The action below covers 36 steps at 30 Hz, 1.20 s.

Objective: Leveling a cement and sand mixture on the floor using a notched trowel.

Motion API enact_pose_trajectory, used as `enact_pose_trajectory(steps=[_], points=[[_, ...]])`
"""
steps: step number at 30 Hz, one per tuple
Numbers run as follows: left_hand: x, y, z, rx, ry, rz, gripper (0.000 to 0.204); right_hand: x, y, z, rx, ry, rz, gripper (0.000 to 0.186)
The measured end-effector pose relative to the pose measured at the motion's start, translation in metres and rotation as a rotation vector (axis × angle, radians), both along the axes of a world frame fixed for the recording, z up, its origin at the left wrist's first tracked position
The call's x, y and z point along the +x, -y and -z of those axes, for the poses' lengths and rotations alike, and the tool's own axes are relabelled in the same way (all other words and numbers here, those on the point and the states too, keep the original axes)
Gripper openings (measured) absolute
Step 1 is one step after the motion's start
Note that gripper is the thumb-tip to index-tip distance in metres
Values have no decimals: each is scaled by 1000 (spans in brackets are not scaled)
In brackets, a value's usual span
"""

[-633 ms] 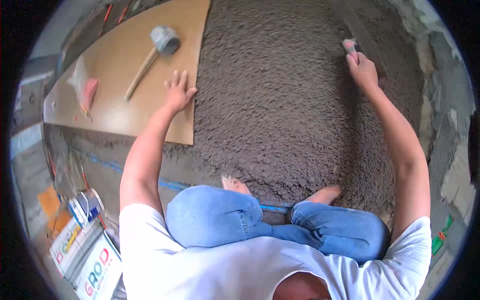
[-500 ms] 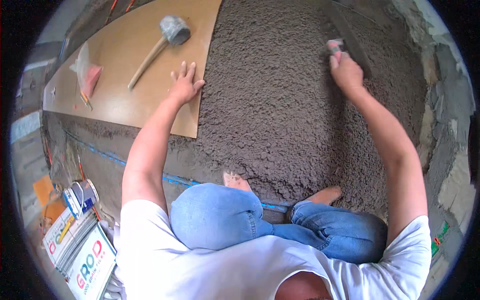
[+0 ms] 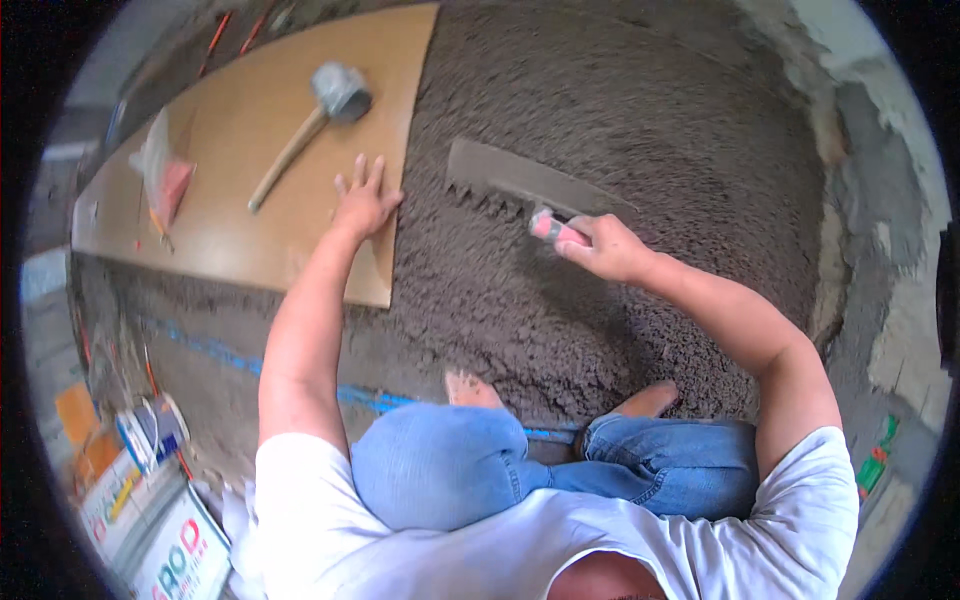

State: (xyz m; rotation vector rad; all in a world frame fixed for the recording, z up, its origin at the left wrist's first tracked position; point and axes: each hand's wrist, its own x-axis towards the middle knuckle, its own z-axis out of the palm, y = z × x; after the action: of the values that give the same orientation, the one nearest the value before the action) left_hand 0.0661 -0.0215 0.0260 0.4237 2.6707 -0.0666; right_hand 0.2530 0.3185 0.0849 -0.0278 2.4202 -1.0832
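My right hand [image 3: 608,248] is closed around the pink-and-grey handle of a notched trowel [image 3: 525,180]. The long blade lies over the grey-brown mortar bed [image 3: 560,90], its toothed edge turned toward me. My left hand [image 3: 365,203] rests flat with fingers spread on a large tan tile [image 3: 260,100], close to its right edge. Beyond that hand, a mallet [image 3: 342,92] with a wooden handle and a plastic-wrapped head lies on the tile. Farther left on the tile are a clear plastic bag with something pink inside [image 3: 172,185] and a thin orange stick.
A blue line [image 3: 365,398] runs along the floor before my knees. At lower left stand a white-and-blue bucket [image 3: 152,435] and stacked tile boxes [image 3: 180,550]. A rough wall edge [image 3: 830,230] borders the mortar at right, with a green object [image 3: 873,468] near it.
My right hand has swung the trowel left and nearer to me, from the far right of the mortar to its middle, turning the blade crosswise. My left hand stays on the tile.
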Motion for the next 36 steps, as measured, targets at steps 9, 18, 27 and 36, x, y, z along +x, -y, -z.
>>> enact_pose_trajectory(steps=[9,18,27,36], points=[[2,33,9,19,-56,88,72,139,-161,22,288,-173,927,45],[67,-2,-23,408,189,138,54,411,-107,20,727,-89,1649,35],[163,-37,-125,946,716,-488,56,341,-201,29,348,-282,1310,31],[247,-3,-217,1477,469,-1098,54,174,-238,53,814,-58,839,41]])
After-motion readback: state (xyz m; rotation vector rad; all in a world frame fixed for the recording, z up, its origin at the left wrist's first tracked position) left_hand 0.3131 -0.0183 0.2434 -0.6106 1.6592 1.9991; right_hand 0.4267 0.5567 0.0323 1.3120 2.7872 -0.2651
